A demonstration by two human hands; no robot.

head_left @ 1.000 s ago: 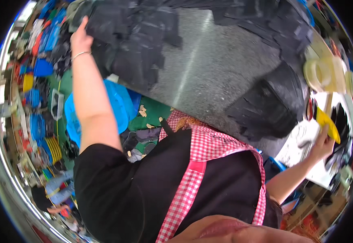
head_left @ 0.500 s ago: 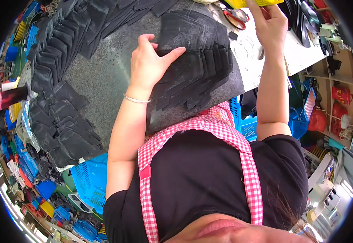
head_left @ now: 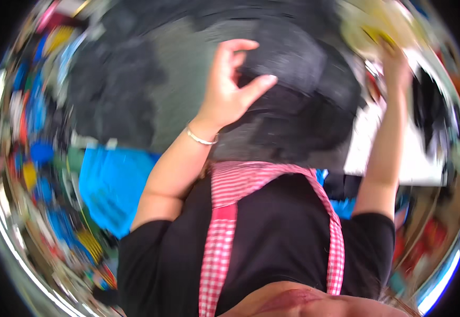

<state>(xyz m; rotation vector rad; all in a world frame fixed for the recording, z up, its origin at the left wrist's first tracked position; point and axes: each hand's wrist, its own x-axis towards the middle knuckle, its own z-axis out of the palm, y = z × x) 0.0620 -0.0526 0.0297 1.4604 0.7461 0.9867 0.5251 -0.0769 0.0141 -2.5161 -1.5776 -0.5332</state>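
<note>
The picture is smeared by motion. My left hand (head_left: 230, 90), with a thin bracelet at the wrist, is raised over a stack of black flat pieces (head_left: 298, 74) on the grey table (head_left: 172, 105). Its fingers are curled and apart from the thumb, and nothing is in it. My right hand (head_left: 396, 63) reaches up to the far right and grips a blurred yellow object (head_left: 372, 34). A black shirt and a red-and-white checked apron fill the lower middle of the view.
More black pieces (head_left: 108, 84) lie heaped at the table's left. A blue crate (head_left: 114, 185) stands below the table's left edge. A white sheet (head_left: 414, 153) lies under my right arm. Blurred colourful goods line the left rim.
The view has swung and blurred. My left hand has lifted off the black stack and its fingers have curled. My right hand still holds the yellow object, now further to the right.
</note>
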